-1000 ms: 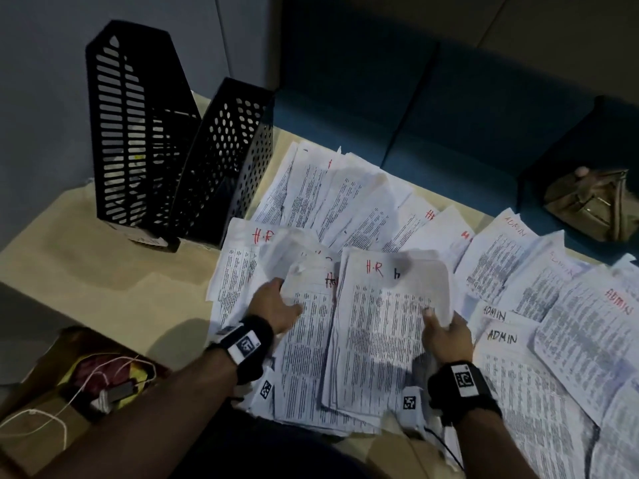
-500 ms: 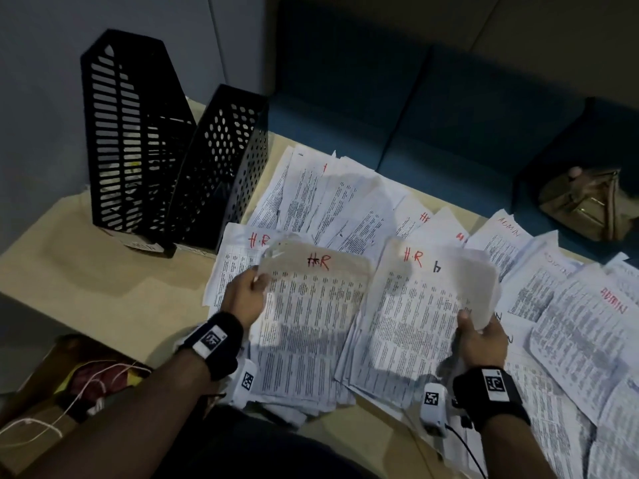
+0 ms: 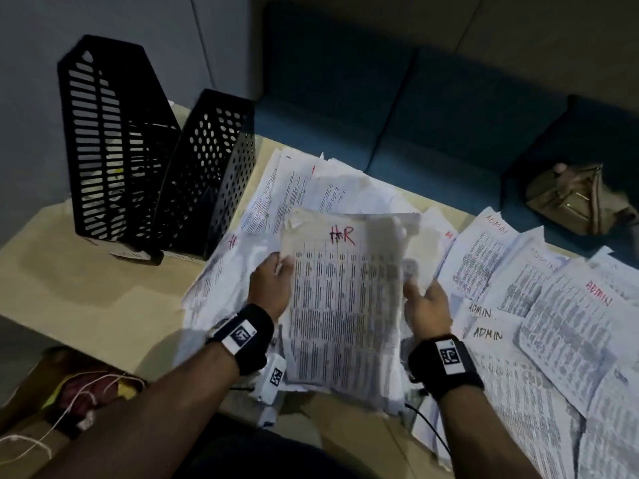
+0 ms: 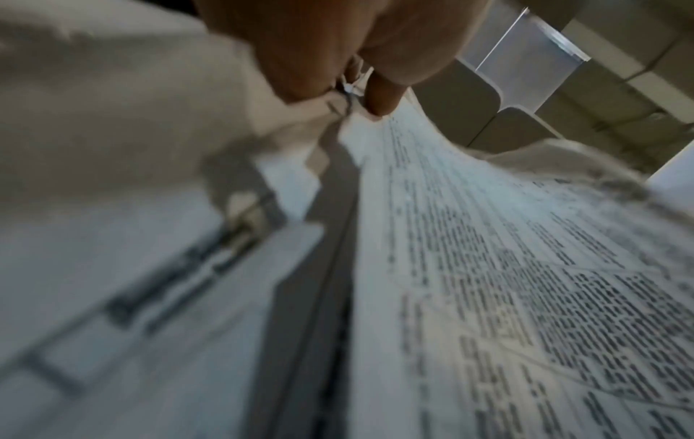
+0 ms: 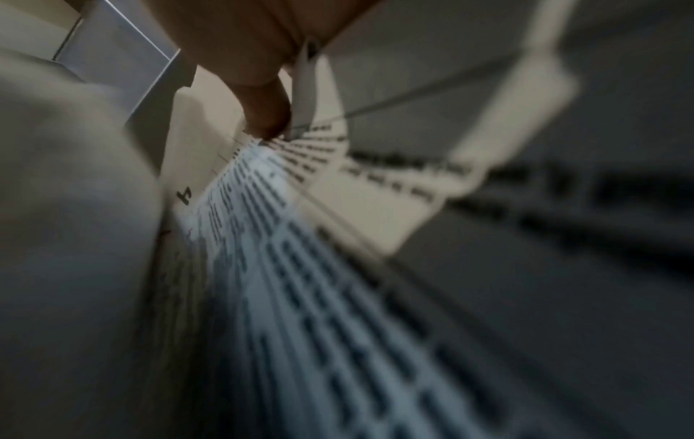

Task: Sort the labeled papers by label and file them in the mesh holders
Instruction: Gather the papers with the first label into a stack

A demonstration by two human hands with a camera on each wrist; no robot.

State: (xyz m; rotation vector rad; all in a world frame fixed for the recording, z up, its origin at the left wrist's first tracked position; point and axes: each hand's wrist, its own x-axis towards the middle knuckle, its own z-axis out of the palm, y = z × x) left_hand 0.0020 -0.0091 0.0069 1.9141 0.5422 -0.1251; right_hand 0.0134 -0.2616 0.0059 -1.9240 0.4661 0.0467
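Observation:
A stack of printed sheets marked HR in red (image 3: 345, 299) is held up over the table between both hands. My left hand (image 3: 273, 281) grips its left edge, thumb on top; in the left wrist view the fingers (image 4: 383, 95) pinch the HR sheets (image 4: 488, 267). My right hand (image 3: 423, 302) grips the right edge, and the right wrist view shows its thumb (image 5: 263, 113) pressed on the paper (image 5: 300, 267). Two black mesh holders, one tall (image 3: 110, 143) and one shorter (image 3: 211, 174), stand at the table's back left. More HR sheets (image 3: 311, 188) lie behind the stack.
Sheets marked ADMIN (image 3: 570, 323) cover the table's right side. A blue sofa (image 3: 415, 108) runs behind the table, with a tan handbag (image 3: 577, 198) on it. A cardboard box with cords (image 3: 62, 399) sits low at the left. Bare tabletop (image 3: 103, 299) lies before the holders.
The two HR stacks, held apart half a second ago, have come together into one stack between my hands. My right hand moved left toward the left hand.

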